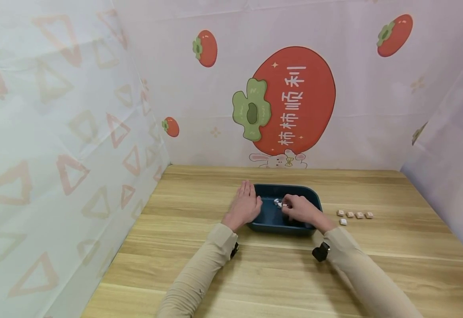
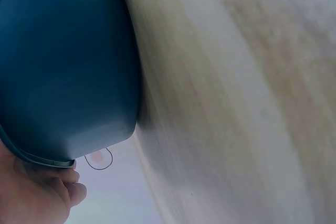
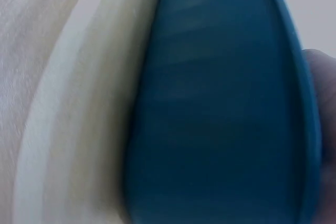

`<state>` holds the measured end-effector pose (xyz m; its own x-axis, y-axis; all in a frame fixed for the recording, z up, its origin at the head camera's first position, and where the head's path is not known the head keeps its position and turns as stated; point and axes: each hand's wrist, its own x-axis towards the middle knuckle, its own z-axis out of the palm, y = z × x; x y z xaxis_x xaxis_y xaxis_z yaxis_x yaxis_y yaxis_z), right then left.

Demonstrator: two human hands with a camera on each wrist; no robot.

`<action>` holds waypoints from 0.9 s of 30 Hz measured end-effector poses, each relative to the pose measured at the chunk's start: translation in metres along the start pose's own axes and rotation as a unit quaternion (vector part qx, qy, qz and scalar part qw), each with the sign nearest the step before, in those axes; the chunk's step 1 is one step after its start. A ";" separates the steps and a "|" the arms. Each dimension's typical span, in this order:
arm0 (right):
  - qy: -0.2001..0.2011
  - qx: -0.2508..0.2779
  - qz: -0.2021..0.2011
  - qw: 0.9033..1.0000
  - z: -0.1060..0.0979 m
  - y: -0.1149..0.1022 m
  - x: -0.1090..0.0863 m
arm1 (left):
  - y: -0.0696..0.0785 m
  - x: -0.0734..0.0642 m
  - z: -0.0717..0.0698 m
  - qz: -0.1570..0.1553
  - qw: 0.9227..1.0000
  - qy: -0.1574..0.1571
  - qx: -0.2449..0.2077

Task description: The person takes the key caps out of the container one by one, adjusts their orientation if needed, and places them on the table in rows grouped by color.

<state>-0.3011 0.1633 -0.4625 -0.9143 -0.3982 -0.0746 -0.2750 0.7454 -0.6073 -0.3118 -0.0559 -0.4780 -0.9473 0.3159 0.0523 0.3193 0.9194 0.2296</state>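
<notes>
Head view: on the wooden surface (image 1: 271, 274), a dark blue tray (image 1: 271, 228), with the left hand (image 1: 245, 205) at its left end, grip spread, fingers straight and pointing away along the rim. Right hand (image 1: 300, 210) reaching in over the near right part, grip pinching a small white block (image 1: 285, 206) between curled fingers and thumb, low inside the tray. Just beside those fingertips, more pieces (image 1: 277, 202) in a small cluster on the tray floor. To the right of the tray, on the surface, a row of four (image 1: 350, 214) and, just nearer than its left end, a single white piece (image 1: 343, 222). Behind, a wall (image 1: 215, 92) with red fruit prints.

Left wrist view: outer side of the tray filling the upper left, left hand over the rim, fingertips just past the corner.

Right wrist view: blurred; tray side across the middle, right hand partly visible beyond the rim at the right edge. Cannot tell the grip from here.
</notes>
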 end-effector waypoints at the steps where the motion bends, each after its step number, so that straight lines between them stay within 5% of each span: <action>1: 0.004 -0.001 -0.009 1.000 -0.002 0.000 -0.001 | 0.000 0.000 0.000 -0.001 1.000 0.000 0.001; 12: 0.048 -0.018 -0.053 0.997 -0.019 0.008 -0.018 | 0.001 -0.001 -0.003 -0.002 1.000 -0.005 0.001; 27: 0.043 0.039 -0.017 0.998 -0.039 0.018 -0.040 | 0.001 0.000 -0.001 -0.007 1.000 -0.004 0.005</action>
<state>-0.2806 0.2135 -0.4395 -0.9277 -0.3730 0.0124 -0.2852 0.6872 -0.6681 -0.3117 -0.0554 -0.4772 -0.9513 0.3055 0.0419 0.3070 0.9258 0.2207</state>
